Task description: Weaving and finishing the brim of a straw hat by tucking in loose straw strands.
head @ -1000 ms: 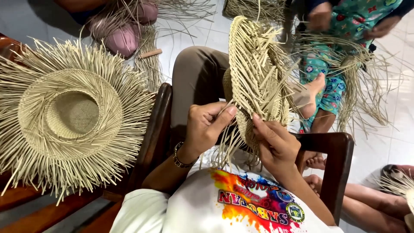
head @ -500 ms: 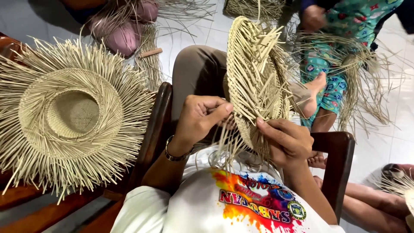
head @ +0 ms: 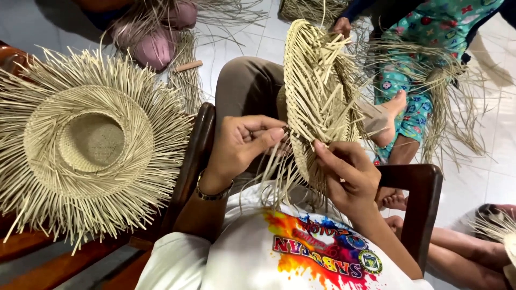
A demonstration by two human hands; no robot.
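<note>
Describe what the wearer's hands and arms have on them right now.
Both hands are bare, no gloves. The left hand has a thin metallic bracelet at the wrist. The right hand shows no jewellery. White short sleeves of a colourfully printed T-shirt leave both forearms bare.

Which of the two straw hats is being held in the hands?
The unfinished hat held on edge between the left hand and right hand; the other hat lies flat, untouched, on the wooden bench.

Pale tiled floor [head: 247, 32], dark wooden chair arms [head: 424, 204], soft daylight
</note>
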